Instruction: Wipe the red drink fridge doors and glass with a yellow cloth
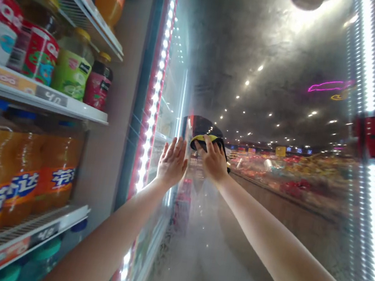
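Observation:
Both arms reach forward toward a pane of glass, a fogged cooler door [215,237]. My left hand [172,162] is raised with its palm turned away and fingers extended; nothing shows in it, and it is near the glass beside the lit door frame. To its right, my right hand [214,160] holds a black and yellow cloth [210,139], with its fingers spread over it against the glass. Part of the cloth is hidden behind the fingers.
Cooler shelves [97,114] at the left bear juice bottles [74,66] and large orange soda bottles [57,173]. A lit strip [153,108] edges the cooler; another light strip [371,222] runs down the right. Blurred store displays [294,174] lie beyond the glass.

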